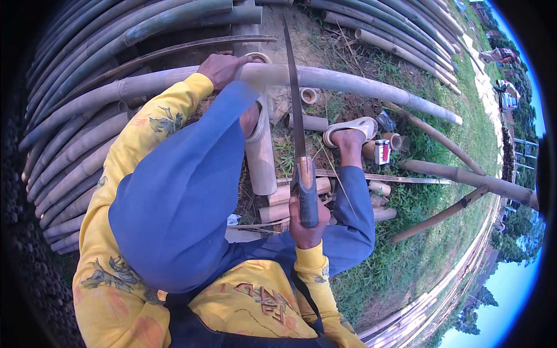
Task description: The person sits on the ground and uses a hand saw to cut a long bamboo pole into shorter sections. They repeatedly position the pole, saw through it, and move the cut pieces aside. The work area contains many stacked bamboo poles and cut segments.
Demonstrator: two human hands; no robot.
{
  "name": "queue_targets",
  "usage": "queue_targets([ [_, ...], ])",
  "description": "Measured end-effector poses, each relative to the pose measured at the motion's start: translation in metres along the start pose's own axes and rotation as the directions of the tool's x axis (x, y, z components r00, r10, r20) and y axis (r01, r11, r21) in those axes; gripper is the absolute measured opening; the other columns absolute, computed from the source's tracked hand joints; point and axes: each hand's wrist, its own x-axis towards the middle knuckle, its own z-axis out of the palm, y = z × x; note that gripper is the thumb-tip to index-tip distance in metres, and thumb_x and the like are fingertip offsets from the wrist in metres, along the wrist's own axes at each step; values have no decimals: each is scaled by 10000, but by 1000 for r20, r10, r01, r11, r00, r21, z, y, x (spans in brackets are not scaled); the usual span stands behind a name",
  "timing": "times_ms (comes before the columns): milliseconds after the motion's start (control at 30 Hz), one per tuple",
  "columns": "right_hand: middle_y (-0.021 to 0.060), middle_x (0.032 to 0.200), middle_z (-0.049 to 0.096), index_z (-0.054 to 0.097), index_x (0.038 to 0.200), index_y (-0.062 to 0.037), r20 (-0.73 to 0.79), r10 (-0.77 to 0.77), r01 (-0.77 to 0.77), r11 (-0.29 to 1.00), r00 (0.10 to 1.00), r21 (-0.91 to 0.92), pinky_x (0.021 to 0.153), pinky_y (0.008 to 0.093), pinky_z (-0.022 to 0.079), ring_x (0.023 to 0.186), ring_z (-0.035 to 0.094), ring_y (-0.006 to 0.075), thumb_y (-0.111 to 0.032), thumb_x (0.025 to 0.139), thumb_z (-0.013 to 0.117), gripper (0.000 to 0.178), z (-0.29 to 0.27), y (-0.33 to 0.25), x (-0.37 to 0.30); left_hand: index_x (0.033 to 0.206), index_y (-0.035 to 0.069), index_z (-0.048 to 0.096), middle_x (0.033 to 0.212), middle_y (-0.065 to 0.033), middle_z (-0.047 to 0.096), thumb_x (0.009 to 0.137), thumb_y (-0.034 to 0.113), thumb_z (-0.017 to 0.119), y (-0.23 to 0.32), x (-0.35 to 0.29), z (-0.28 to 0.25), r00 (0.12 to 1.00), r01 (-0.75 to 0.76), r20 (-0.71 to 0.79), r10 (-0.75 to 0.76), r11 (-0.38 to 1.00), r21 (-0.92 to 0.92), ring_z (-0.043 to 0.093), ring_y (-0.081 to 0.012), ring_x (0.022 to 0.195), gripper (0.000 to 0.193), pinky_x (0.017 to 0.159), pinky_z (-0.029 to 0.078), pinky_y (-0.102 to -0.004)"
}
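A long pale bamboo pole [360, 86] lies crosswise in front of me. My left hand [223, 71] grips it from above, left of a hand saw [299, 110]. The long narrow blade lies across the pole and points away from me. Whether its teeth have cut into the bamboo, I cannot tell. My right hand [306, 223] is closed round the saw's dark handle, close to my body. My left knee is raised beside the pole. Just past my left fingers is a round bamboo end [259, 57], partly hidden.
Bamboo poles [87, 69] are stacked at the left, with more poles [400, 46] at the far right. Short cut pieces [290, 211] lie between my feet. A small red and white box [382, 152] sits by my right sandal [354, 129]. Propped poles [464, 174] stand over the grass.
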Motion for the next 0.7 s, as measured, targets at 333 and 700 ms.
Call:
queue_targets([
  [333,104,745,651,697,1085,29,18,30,-30,999,999,25,611,299,498,598,573,154,27,850,700,235,6,-6,13,1431,224,531,1024,-199,727,871,269,670,-3,1,1,1000,14,-6,-14,999,31,722,-389,928,579,822,587,-479],
  [700,73,722,642,687,1023,11,-31,47,-44,996,998,82,648,291,508,626,596,135,14,850,681,173,-1,-8,-35,1465,251,510,1047,-210,728,830,298,720,-6,1,2,1000,-2,22,2,1000,6,722,-386,944,671,865,583,-473],
])
